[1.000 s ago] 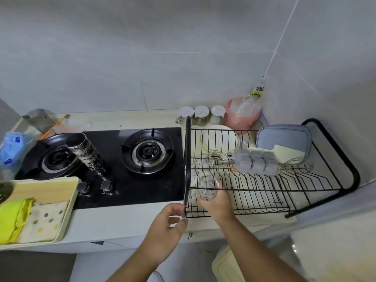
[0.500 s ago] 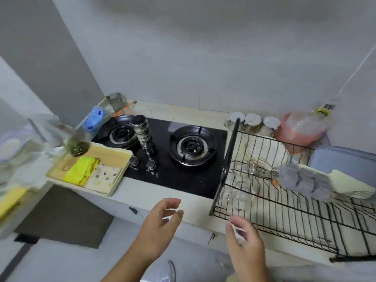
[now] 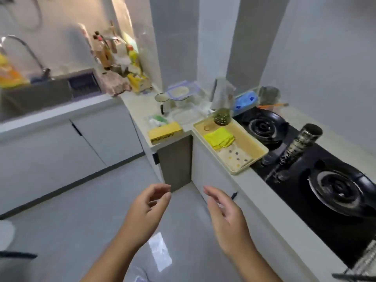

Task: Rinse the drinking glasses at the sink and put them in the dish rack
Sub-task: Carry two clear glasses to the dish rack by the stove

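Holding nothing, fingers loosely spread: left hand (image 3: 146, 212), right hand (image 3: 225, 216). Sink (image 3: 40, 94) far left, rack (image 3: 366, 259) right; glass (image 3: 222, 117) ahead seemingly awaits rinsing.

yellow cloth (image 3: 219, 137) (folded), beige tray (image 3: 257, 147), black stove (image 3: 317, 180)

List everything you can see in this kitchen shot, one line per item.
sink: one, grey, far left counter
faucet: one, silver, above the sink
mug: one, white, corner counter
box: one, yellow, counter edge left of tray
tray: one, cream, beside the stove
folded cloth: one, yellow, in the tray
stove: one, black, right counter
patterned cylinder: one, dark, on the stove
left hand: one, open, empty, above the floor
right hand: one, open, empty, above the floor
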